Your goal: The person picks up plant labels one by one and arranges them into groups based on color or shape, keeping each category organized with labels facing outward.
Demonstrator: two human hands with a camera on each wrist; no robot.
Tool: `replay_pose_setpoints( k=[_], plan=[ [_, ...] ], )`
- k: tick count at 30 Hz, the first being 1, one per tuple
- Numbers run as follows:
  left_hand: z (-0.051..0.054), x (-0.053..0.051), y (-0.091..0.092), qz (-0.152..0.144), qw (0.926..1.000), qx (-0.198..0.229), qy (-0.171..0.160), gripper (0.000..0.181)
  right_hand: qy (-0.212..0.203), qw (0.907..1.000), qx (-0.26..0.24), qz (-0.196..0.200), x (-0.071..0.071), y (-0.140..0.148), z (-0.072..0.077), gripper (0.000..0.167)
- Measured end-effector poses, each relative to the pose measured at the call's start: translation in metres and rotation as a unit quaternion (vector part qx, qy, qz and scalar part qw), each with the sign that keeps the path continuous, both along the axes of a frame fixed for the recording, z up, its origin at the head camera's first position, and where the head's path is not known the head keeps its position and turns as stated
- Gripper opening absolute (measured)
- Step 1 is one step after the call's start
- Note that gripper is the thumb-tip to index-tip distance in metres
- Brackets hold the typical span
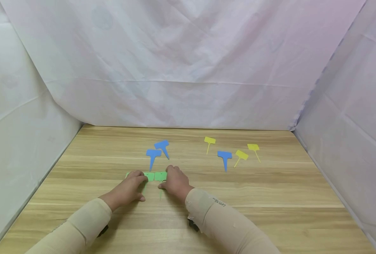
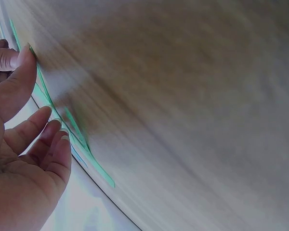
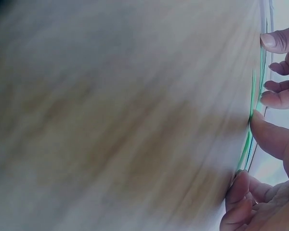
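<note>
Several green T-shaped plant labels (image 1: 148, 176) lie side by side on the wooden table, heads away from me, thin stems toward me. My left hand (image 1: 127, 188) lies over the left part of this row, covering some of it. Its fingertips touch the labels and its thumb stands apart by the stems. My right hand (image 1: 176, 181) holds the right end of the rightmost green label (image 1: 160, 176), index finger at its far edge, thumb near its stem. In the right wrist view the right thumb (image 3: 269, 134) and curled fingers are on either side of the green strip.
Two blue plant labels (image 1: 153, 152) lie just beyond the green row. A third blue label (image 1: 224, 155) is farther right, near several yellow labels (image 1: 242, 154). White cloth (image 1: 188, 102) hangs behind the table (image 1: 270, 197) and on both sides.
</note>
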State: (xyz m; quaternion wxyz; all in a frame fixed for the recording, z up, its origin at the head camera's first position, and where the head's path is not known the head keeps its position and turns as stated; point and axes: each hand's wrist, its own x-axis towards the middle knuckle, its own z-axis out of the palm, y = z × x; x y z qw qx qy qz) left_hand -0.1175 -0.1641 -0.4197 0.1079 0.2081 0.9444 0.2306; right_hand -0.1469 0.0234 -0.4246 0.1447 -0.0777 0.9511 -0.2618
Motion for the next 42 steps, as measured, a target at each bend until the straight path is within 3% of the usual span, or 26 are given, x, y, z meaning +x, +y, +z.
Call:
replay_pose_setpoints(
  k=[17, 42],
  plan=[
    [0.0009, -0.002, -0.0003, 0.004, 1.0, -0.007, 0.002, 0.06, 0.018, 0.9995, 0.027, -0.004, 0.0034, -0.0043, 0.0005, 0.05],
    [-0.0013, -0.002, 0.0018, 0.004, 0.9998, -0.018, 0.001, 0.058, 0.029, 0.9986, 0.042, 0.015, 0.0042, -0.0029, 0.0019, 0.055]
  ],
)
